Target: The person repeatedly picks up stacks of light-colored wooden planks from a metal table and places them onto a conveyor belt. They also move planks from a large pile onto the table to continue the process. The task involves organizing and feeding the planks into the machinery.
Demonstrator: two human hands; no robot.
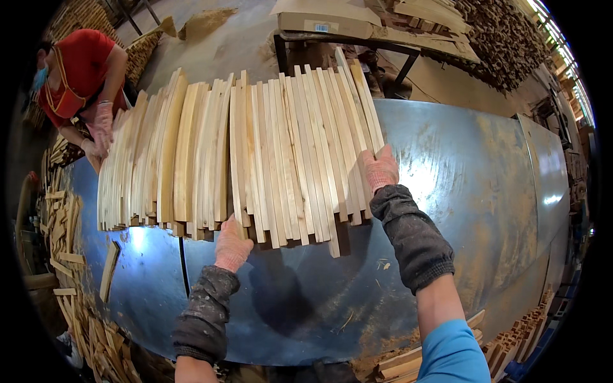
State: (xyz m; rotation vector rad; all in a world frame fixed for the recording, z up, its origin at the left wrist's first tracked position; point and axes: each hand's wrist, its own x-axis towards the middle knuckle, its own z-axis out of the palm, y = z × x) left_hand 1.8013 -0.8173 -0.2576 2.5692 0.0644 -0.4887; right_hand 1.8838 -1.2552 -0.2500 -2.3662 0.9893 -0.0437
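A long row of pale wooden slats lies side by side on a shiny metal table. At the near end of the row, my gloved left hand grips slats beside a dark gap that splits the row. My gloved right hand is closed against the outermost slats on the right side, so the right-hand group lies between my hands. Some of my fingers are hidden by the wood. One slat sticks out toward me farther than its neighbours.
At the far left a person in red has gloved hands on the row's left end. A loose wood piece lies on the table. Scrap wood is heaped at lower left. Beyond the row stands a bench with cardboard; stacked wood rises behind.
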